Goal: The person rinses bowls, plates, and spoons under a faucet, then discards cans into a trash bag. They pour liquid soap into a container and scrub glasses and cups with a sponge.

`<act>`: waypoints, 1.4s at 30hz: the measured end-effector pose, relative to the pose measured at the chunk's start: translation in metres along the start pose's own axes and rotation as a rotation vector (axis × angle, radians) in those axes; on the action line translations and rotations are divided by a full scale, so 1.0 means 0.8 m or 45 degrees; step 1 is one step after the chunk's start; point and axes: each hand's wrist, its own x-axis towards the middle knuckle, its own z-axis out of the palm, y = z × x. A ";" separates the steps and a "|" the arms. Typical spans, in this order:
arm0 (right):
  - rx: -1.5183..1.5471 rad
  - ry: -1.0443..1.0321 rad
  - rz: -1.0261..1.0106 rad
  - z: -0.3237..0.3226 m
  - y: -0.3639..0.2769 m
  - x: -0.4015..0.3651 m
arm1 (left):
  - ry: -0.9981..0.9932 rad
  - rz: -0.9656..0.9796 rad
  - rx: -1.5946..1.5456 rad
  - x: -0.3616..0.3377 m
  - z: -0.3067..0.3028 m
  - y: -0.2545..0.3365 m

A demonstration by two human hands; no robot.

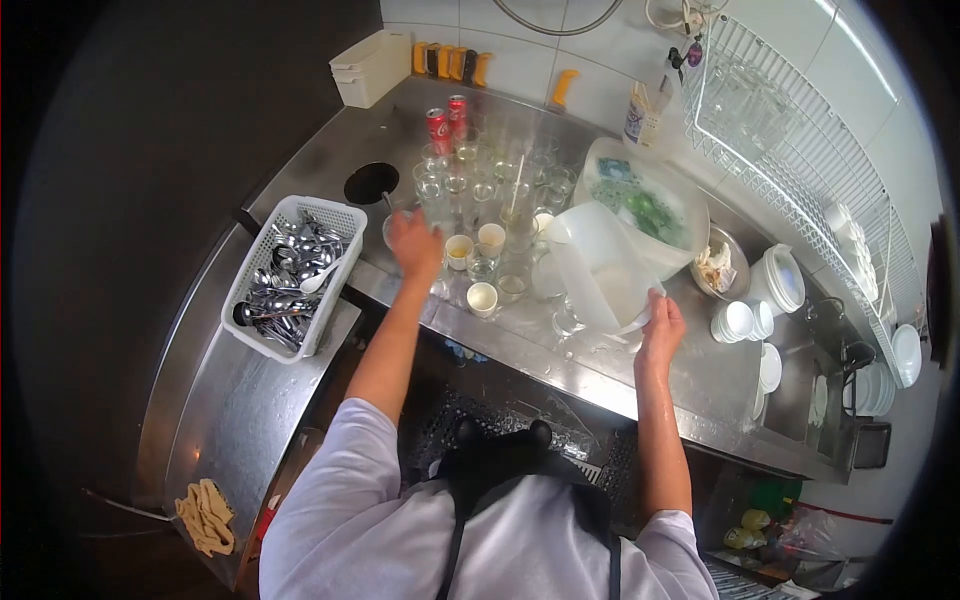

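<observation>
My right hand (660,332) grips the rim of a translucent white plastic tub (600,265), tilted on its side above the steel counter. My left hand (413,245) is closed at a clear glass (389,232) with a spoon handle (387,203) standing up from it; the fingertips are partly hidden. Several clear glasses (455,187) stand crowded between my hands. Among them are small white cups, one with yellowish liquid (459,252) and another nearer the edge (482,299). Two red cans (438,132) stand behind the glasses.
At left sits a white basket (347,262) of cutlery. A round hole (371,183) opens in the counter. Behind the tub is a large basin (690,205) of soapy water. Further right are a metal bowl (742,270), stacked white cups (735,320), a sink (800,375) and a wire rack (790,165).
</observation>
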 end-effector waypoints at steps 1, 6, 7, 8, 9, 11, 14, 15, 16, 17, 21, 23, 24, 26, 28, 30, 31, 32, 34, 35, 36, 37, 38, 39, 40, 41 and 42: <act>-0.033 -0.027 0.011 0.006 0.000 -0.006 | -0.088 -0.141 0.101 0.004 -0.007 -0.017; -0.328 -0.216 -0.192 0.057 0.018 -0.018 | -0.106 -0.044 0.052 0.026 0.045 -0.097; -0.360 -0.221 -0.210 0.076 0.021 -0.021 | -0.041 0.035 0.078 0.031 0.045 -0.098; -0.387 -0.253 -0.243 0.094 0.024 -0.023 | -0.035 0.004 -0.038 0.038 0.046 -0.097; -0.414 -0.285 -0.272 0.111 0.027 -0.025 | -0.031 -0.027 -0.153 0.047 0.039 -0.091; -0.491 -0.328 -0.334 0.145 0.030 -0.030 | 0.067 -0.136 -0.349 0.057 0.043 -0.086; -0.630 -0.356 -0.427 0.195 0.026 -0.037 | 0.258 -0.317 -0.503 0.064 0.071 -0.087; -0.669 -0.370 -0.455 0.210 0.021 -0.040 | 0.260 -0.346 -0.490 0.066 0.077 -0.089; -0.709 -0.385 -0.481 0.224 0.017 -0.041 | 0.260 -0.375 -0.475 0.067 0.084 -0.091; -0.741 -0.392 -0.509 0.236 0.016 -0.043 | 0.207 -0.308 -0.379 0.071 0.090 -0.096; -0.870 -0.451 -0.572 0.270 0.012 -0.041 | 0.068 -0.133 -0.112 0.082 0.104 -0.106; -0.889 -0.455 -0.628 0.284 0.012 -0.036 | 0.056 -0.064 -0.090 0.082 0.098 -0.105; -0.895 -0.470 -0.669 0.290 0.009 -0.033 | 0.053 -0.014 -0.107 0.081 0.097 -0.107; -0.907 -0.499 -0.746 0.299 0.002 -0.026 | 0.054 0.109 -0.180 0.081 0.094 -0.112; -0.934 -0.525 -0.856 0.310 -0.010 -0.023 | 0.058 0.254 -0.289 0.079 0.088 -0.119; -0.950 -0.557 -0.969 0.321 -0.024 -0.019 | -0.071 0.228 -0.263 0.085 0.075 -0.112; -0.953 -0.575 -1.025 0.325 -0.031 -0.017 | -0.135 0.217 -0.248 0.089 0.067 -0.107; -0.955 -0.591 -1.084 0.330 -0.039 -0.016 | -0.235 0.212 -0.171 0.095 0.058 -0.100; -1.027 -0.608 -1.243 0.339 -0.053 -0.014 | -0.427 0.207 -0.012 0.109 0.046 -0.089; -1.046 -0.627 -1.326 0.342 -0.059 -0.012 | -0.458 0.244 0.046 0.112 0.043 -0.086; -1.064 -0.646 -1.411 0.344 -0.066 -0.013 | -0.487 0.279 0.103 0.115 0.042 -0.086; -1.079 -0.657 -1.482 0.343 -0.072 -0.016 | -0.514 0.313 0.160 0.119 0.040 -0.087; -1.102 -0.658 -1.529 0.341 -0.077 -0.017 | -0.520 0.346 0.161 0.122 0.039 -0.087; -1.124 -0.659 -1.577 0.338 -0.080 -0.017 | -0.526 0.378 0.161 0.125 0.035 -0.087; -1.147 -0.661 -1.625 0.335 -0.082 -0.017 | -0.532 0.409 0.161 0.128 0.032 -0.086; -1.116 -0.616 -1.658 0.329 -0.082 -0.014 | -0.543 0.390 0.140 0.131 0.029 -0.085; -1.084 -0.572 -1.692 0.316 -0.081 -0.009 | -0.554 0.370 0.119 0.134 0.019 -0.081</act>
